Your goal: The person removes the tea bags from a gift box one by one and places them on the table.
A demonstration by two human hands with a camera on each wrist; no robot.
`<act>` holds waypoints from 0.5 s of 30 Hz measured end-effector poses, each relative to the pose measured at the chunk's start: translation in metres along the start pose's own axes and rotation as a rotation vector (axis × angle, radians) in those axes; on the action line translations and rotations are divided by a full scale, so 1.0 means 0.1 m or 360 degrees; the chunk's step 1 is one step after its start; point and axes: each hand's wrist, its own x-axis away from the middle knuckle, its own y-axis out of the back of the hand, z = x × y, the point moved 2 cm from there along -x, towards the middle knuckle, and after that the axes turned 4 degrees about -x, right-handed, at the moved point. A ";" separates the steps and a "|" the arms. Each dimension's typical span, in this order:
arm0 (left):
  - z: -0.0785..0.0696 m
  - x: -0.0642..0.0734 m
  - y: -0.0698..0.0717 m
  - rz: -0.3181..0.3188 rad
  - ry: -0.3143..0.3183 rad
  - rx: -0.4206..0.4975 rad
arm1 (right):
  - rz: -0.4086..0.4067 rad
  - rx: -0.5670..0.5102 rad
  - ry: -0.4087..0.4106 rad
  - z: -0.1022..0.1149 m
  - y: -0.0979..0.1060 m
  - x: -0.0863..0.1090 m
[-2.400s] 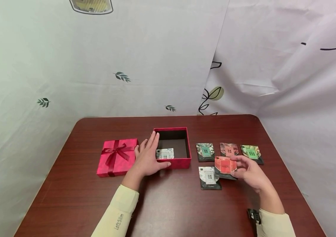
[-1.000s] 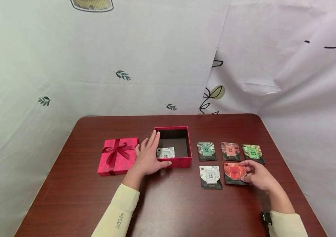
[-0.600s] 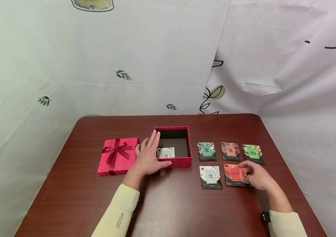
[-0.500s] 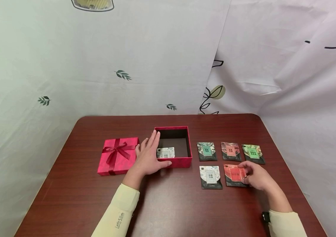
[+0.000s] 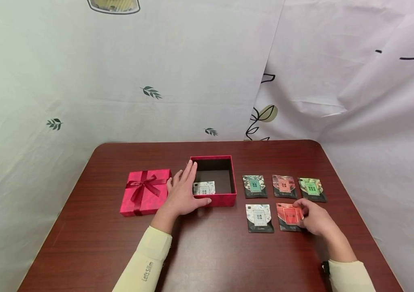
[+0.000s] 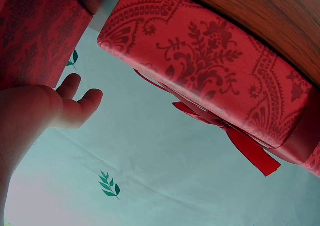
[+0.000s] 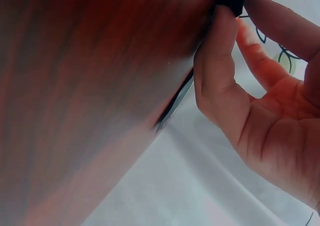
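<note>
My left hand [image 5: 182,198] rests against the left side of the red gift box [image 5: 224,200], fingers straight along its wall and thumb across the front. One white sachet [image 5: 204,188] lies inside the box at the front left. With thumb and fingers, my right hand [image 5: 314,217] pinches the right edge of an orange-red and black sachet [image 5: 288,216]. That sachet is at the table, right of a white and black sachet [image 5: 259,217]. In the right wrist view a dark corner [image 7: 234,0] of the pinched sachet shows between the fingertips.
Behind these lie a green-labelled sachet [image 5: 254,187], a reddish-brown sachet [image 5: 284,186] and a light green sachet [image 5: 312,189] in a row. Left of the box is its red lid [image 5: 129,194] with a ribbon bow [image 5: 143,187]. The brown table [image 5: 207,251] has patterned cloth behind it.
My right hand has moved the orange-red sachet rightward, off the white sachet's edge, then slightly toward me. The left hand and the box have stayed in place.
</note>
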 end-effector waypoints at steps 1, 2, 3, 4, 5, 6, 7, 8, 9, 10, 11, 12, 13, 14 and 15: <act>0.00 0.00 0.00 0.0001 0.0001 0.0001 | 0.0000 0.0006 0.0001 0.00 0.00 0.00; 0.00 0.00 0.00 0.0003 0.0003 -0.0001 | 0.0001 0.0010 0.0001 0.01 -0.01 0.00; 0.00 0.00 0.00 0.0002 0.0004 -0.0001 | 0.0000 0.0014 0.0005 0.01 -0.01 0.00; 0.00 0.00 0.00 0.0000 0.0005 0.0000 | 0.0000 0.0019 0.0008 0.01 -0.01 0.00; 0.00 0.00 0.00 -0.0002 0.0006 -0.0001 | 0.0001 0.0021 0.0008 0.02 -0.01 0.00; 0.00 0.00 0.00 -0.0003 0.0007 0.0000 | -0.0001 0.0025 0.0010 0.02 -0.01 0.00; 0.00 -0.01 0.00 -0.0005 0.0007 0.0002 | -0.0001 0.0025 0.0010 0.02 -0.01 -0.01; 0.00 -0.01 0.00 -0.0007 0.0007 0.0002 | 0.0000 0.0027 0.0008 0.03 -0.01 -0.01; 0.00 -0.01 0.00 -0.0008 0.0007 0.0004 | 0.0000 0.0032 0.0007 0.03 -0.01 -0.01; 0.00 -0.01 0.00 -0.0006 0.0008 0.0005 | 0.0001 0.0036 0.0003 0.04 -0.01 -0.01; 0.00 -0.01 0.00 -0.0002 0.0009 0.0006 | 0.0002 0.0043 0.0003 0.04 -0.01 -0.01; 0.00 -0.01 0.00 -0.0002 0.0007 0.0010 | 0.0004 0.0049 0.0000 0.04 -0.01 -0.01; 0.00 -0.01 0.00 -0.0001 0.0007 0.0010 | 0.0006 0.0056 -0.0002 0.04 -0.01 -0.01; 0.01 -0.01 0.00 0.0001 0.0008 0.0009 | 0.0007 0.0063 -0.0003 0.04 -0.01 -0.01; 0.01 -0.01 -0.01 0.0004 0.0008 0.0010 | 0.0008 0.0068 -0.0004 0.04 -0.01 -0.01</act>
